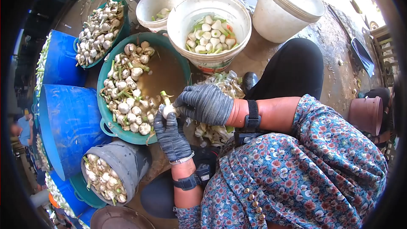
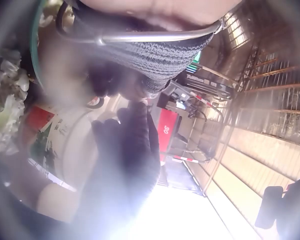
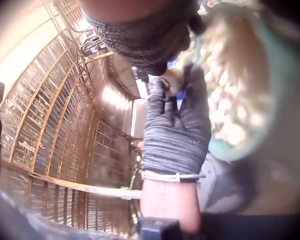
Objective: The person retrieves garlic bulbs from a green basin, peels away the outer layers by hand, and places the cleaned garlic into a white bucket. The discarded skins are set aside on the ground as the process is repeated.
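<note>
Both hands wear grey striped knit gloves and meet at one garlic bulb (image 1: 168, 109) with a short green stem, over the near edge of the green tub (image 1: 108, 121). My left hand (image 1: 172, 139) grips the bulb from below between thumb and fingers. From the right, my right hand (image 1: 208, 104) pinches at its side with curled fingers. In the right wrist view the bulb (image 3: 174, 81) shows pale between the left hand's fingers (image 3: 192, 95), the right hand (image 3: 145, 45) above it. Garlic bulbs (image 1: 124, 107) and brown water fill the tub.
A white bucket (image 1: 182, 21) of peeled bulbs in water stands beyond the tub. Peelings (image 1: 216, 133) lie below the right hand. Around are a grey bucket (image 1: 140, 157) of garlic, blue barrels (image 1: 70, 123), a smaller white bucket (image 1: 146, 6) and a lidded one (image 1: 275, 21).
</note>
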A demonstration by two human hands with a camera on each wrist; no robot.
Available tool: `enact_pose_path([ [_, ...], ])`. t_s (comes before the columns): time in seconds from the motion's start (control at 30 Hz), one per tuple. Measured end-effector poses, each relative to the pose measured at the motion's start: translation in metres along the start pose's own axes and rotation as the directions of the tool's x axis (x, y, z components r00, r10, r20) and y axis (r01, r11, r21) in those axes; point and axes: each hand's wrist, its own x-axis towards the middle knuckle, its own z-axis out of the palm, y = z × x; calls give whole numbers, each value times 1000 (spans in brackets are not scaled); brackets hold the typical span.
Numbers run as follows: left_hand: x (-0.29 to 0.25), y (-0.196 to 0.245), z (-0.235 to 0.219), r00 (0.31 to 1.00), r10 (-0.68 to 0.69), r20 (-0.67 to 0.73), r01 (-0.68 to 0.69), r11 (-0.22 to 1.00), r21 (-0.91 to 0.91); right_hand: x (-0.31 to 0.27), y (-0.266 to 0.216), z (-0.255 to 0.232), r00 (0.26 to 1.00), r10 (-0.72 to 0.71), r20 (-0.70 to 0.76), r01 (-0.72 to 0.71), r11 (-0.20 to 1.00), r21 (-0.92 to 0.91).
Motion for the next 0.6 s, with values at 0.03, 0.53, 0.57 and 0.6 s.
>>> enact_pose_path([
  [0.03,1,-1,1,999,32,8,-33,999,37,0,0,-1,1000,-1,-10,0,1000,-29],
  [0.53,-2,-1,5,978,209,19,-201,909,365,2,-4,-9,998,51,30,-48,995,-91],
  [0.57,-2,0,5,978,205,23,-199,909,366,2,-4,-9,997,80,22,-79,996,-50],
  [0.6,-5,4,8,974,214,70,-225,920,321,4,-3,-8,996,86,20,-85,995,-50],
])
